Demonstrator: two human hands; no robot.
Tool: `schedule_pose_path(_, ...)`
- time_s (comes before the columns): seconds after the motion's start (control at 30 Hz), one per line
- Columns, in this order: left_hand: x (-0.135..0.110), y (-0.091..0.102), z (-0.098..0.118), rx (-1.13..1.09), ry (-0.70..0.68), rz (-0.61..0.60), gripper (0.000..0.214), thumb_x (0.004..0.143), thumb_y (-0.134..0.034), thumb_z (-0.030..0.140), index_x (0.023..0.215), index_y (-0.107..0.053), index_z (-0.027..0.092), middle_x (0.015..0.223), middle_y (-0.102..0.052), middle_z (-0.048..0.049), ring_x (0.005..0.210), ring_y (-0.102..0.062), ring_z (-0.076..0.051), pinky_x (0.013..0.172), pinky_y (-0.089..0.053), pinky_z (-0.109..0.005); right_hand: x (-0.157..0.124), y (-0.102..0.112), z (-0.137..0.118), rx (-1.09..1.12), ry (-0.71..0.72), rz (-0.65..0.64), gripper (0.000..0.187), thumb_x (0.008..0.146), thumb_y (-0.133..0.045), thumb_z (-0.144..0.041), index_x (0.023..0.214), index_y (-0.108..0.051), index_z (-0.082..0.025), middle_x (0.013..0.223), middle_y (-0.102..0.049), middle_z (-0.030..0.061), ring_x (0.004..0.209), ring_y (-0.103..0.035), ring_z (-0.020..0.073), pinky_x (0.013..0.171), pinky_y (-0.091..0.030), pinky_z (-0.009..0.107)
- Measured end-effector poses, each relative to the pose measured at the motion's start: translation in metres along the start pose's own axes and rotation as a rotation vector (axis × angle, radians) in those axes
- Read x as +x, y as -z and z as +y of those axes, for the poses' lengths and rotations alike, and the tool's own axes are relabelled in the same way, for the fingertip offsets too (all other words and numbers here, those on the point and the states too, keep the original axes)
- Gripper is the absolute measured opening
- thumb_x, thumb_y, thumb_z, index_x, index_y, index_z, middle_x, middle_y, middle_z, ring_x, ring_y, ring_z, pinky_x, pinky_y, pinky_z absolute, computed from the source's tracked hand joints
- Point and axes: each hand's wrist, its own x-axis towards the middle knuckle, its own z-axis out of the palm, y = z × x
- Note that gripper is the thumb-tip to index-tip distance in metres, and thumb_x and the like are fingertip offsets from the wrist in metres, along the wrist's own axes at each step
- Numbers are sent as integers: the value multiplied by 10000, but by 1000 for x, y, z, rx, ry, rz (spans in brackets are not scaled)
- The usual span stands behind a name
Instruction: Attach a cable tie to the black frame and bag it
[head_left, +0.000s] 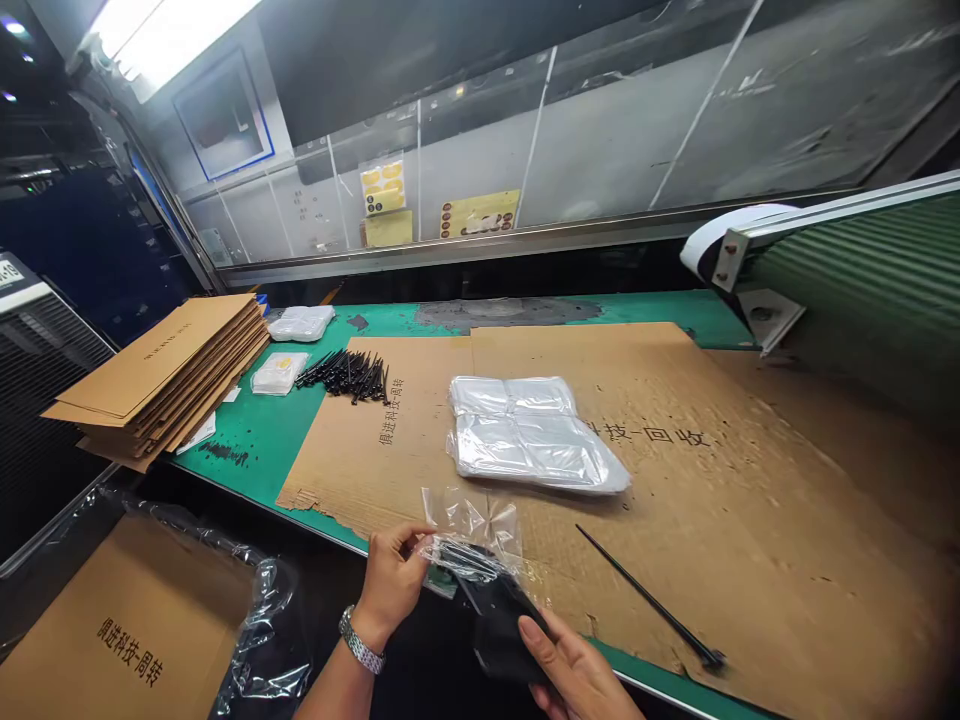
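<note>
My left hand (395, 580), a metal watch on its wrist, pinches the gathered neck of a clear plastic bag (472, 530) at the near table edge. My right hand (577, 675) cups a black object (501, 615) from below; it sits inside that bag. A single black cable tie (649, 598) lies on the cardboard sheet (720, 480) just right of my hands. A stack of flat clear bags (534, 438) rests on the cardboard beyond them.
A pile of black cable ties (346, 375) lies at the back left, beside small white packets (279, 373) and a stack of flat cartons (169, 370). A green conveyor (870, 280) rises at the right. A plastic-lined carton (142, 620) stands below the green table (255, 440).
</note>
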Motion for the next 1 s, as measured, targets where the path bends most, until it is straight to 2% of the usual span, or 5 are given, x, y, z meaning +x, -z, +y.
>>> schedule_pose_path(0.23, -24, -1, 8, 285, -117, 56, 241, 817, -454, 174, 991, -620, 181, 814, -640, -61, 746, -575, -181, 679, -437, -295, 21, 11, 18, -483, 290, 185, 516, 668, -528, -640, 935, -599, -204, 494, -532, -12, 387, -487, 186, 495, -418, 309)
schedule_pose_path(0.33, -15, -3, 13, 427, -230, 137, 328, 806, -512, 198, 1133, -535, 202, 906, -608, -73, 852, -555, -214, 740, -459, -345, 24, 9, 19, -513, 322, 92, 489, 713, -502, -603, 986, -611, -212, 506, -564, -6, 373, -497, 189, 497, -439, 312)
schedule_pose_path(0.6, -3, -14, 29, 549, -730, 12, 205, 874, -417, 237, 819, -613, 221, 606, -555, 3, 576, -505, -136, 504, -347, -249, 26, 7, 5, -189, 211, -92, 657, 681, -603, -590, 1147, -512, -135, 483, -519, -36, 353, -449, 140, 327, -347, 233)
schedule_pose_path(0.8, -15, -6, 48, 559, -902, 33, 248, 881, -399, 282, 742, -595, 220, 521, -490, 18, 499, -444, -121, 459, -268, -272, 22, -1, -7, 206, 68, -84, 612, 538, -770, -539, 960, -575, -140, 576, -551, -15, 437, -453, 107, 390, -378, 208)
schedule_pose_path(1.0, -20, -12, 48, 508, -1033, 23, 187, 821, -435, 231, 726, -593, 206, 475, -454, 26, 451, -380, -111, 431, -242, -269, 14, -18, -14, 247, 358, 184, 565, 537, -803, -407, 941, -453, -222, 724, -626, 17, 548, -560, 145, 522, -467, 223)
